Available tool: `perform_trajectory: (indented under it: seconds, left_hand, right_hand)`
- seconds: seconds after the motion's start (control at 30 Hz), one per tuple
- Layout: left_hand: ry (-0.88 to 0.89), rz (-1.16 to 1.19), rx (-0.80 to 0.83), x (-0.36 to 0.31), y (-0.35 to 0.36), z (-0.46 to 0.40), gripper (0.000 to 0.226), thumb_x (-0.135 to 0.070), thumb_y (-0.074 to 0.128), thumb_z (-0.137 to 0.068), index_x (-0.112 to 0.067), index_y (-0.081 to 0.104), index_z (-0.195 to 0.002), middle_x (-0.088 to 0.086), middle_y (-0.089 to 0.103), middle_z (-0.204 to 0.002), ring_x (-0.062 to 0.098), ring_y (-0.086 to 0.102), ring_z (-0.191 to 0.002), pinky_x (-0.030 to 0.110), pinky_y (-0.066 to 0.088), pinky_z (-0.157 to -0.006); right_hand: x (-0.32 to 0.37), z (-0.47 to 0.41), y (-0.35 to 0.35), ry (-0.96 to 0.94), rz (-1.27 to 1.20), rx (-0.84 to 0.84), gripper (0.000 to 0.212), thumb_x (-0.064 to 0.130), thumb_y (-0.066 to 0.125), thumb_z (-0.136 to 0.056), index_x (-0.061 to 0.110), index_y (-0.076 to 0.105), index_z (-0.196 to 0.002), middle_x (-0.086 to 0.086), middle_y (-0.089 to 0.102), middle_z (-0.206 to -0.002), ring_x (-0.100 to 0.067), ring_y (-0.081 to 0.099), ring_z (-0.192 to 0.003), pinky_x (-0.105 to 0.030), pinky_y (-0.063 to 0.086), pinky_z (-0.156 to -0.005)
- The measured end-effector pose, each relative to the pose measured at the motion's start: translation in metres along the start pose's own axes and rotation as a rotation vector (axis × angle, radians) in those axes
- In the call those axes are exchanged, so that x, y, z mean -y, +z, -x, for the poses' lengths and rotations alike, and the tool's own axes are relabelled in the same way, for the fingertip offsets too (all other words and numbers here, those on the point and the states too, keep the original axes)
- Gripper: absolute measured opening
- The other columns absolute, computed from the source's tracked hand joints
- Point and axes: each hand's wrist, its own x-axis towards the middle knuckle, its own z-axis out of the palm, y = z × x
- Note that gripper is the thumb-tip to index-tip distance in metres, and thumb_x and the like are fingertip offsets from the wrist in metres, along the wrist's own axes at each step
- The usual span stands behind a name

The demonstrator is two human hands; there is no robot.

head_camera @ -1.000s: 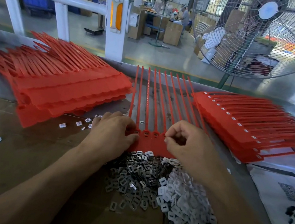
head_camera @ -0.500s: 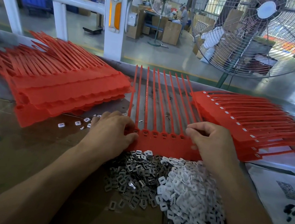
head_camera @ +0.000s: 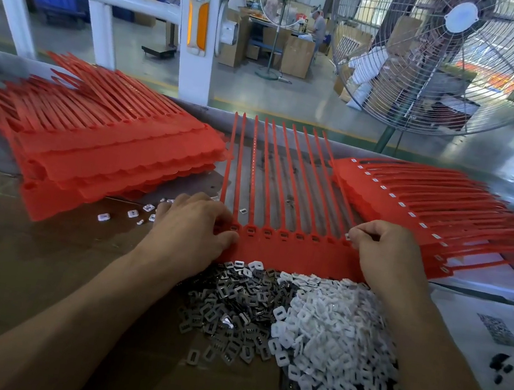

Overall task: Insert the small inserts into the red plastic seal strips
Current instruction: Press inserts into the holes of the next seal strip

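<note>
Left hand (head_camera: 193,230) presses the red seal strip (head_camera: 290,252); right hand (head_camera: 386,252) seemingly pinches a small insert (head_camera: 348,236).

Left hand (head_camera: 192,232) presses the red strip (head_camera: 291,249) flat on the bench (head_camera: 25,261). Right hand (head_camera: 387,254) pinches an insert (head_camera: 347,236) at its right end.
</note>
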Motion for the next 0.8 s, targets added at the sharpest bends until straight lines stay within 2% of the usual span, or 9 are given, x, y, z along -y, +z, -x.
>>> perform_trajectory:
  seconds: [0.07, 0.2, 0.4, 0.57, 0.67, 0.8]
  left_hand:
    - [-0.001, -0.003, -0.002, 0.000, 0.000, 0.000, 0.033, -0.052, 0.064, -0.092, -0.038, 0.066, -0.122, -0.011, 0.057, -0.126, 0.017, 0.044, -0.124, 0.044, 0.026, -0.108]
    - [-0.005, -0.004, -0.016, 0.000, 0.001, 0.000, 0.032, -0.051, 0.065, -0.091, -0.037, 0.067, -0.120, -0.010, 0.058, -0.125, 0.018, 0.045, -0.123, 0.044, 0.026, -0.108]
    - [-0.003, -0.007, -0.008, 0.000, 0.002, 0.000, 0.033, -0.051, 0.064, -0.092, -0.038, 0.066, -0.121, -0.010, 0.057, -0.126, 0.017, 0.044, -0.124, 0.045, 0.026, -0.109]
    - [-0.002, -0.004, -0.006, 0.000, 0.001, 0.000, 0.033, -0.052, 0.064, -0.092, -0.038, 0.066, -0.121, -0.010, 0.057, -0.127, 0.017, 0.044, -0.124, 0.044, 0.025, -0.108]
    - [-0.001, -0.003, -0.008, 0.000, 0.001, 0.000, 0.034, -0.052, 0.064, -0.092, -0.038, 0.066, -0.122, -0.010, 0.057, -0.128, 0.017, 0.043, -0.125, 0.044, 0.025, -0.109]
    - [0.001, -0.007, -0.006, 0.000, 0.001, 0.000, 0.033, -0.052, 0.064, -0.092, -0.038, 0.066, -0.122, -0.010, 0.057, -0.126, 0.017, 0.044, -0.124, 0.044, 0.025, -0.108]
  right_hand:
    - [0.001, 0.000, 0.003, 0.000, 0.009, 0.023, 0.017, 0.024, 0.068, -0.096, 0.024, 0.073, -0.080, 0.002, 0.071, -0.070, -0.014, 0.058, -0.059, -0.029, 0.037, -0.057]
    - [0.005, 0.001, 0.009, 0.004, 0.045, 0.038, 0.015, 0.029, 0.069, -0.095, 0.025, 0.074, -0.082, 0.007, 0.066, -0.063, -0.011, 0.060, -0.058, -0.028, 0.036, -0.054]
    - [0.007, 0.001, 0.014, 0.031, 0.089, 0.074, 0.014, 0.032, 0.069, -0.094, 0.025, 0.076, -0.085, 0.007, 0.070, -0.074, -0.013, 0.065, -0.074, -0.031, 0.043, -0.063]
    - [0.008, 0.001, 0.017, 0.018, 0.096, 0.068, 0.018, 0.034, 0.070, -0.094, 0.029, 0.071, -0.077, 0.011, 0.069, -0.072, -0.006, 0.063, -0.071, -0.027, 0.045, -0.062]
    - [0.008, 0.000, 0.018, 0.006, 0.119, 0.066, 0.015, 0.033, 0.072, -0.093, 0.028, 0.072, -0.079, 0.014, 0.067, -0.073, -0.002, 0.060, -0.072, -0.030, 0.046, -0.066]
    - [0.007, 0.001, 0.019, -0.008, 0.129, 0.044, 0.015, 0.033, 0.075, -0.092, 0.029, 0.070, -0.078, 0.018, 0.064, -0.071, 0.002, 0.058, -0.069, -0.023, 0.039, -0.057]
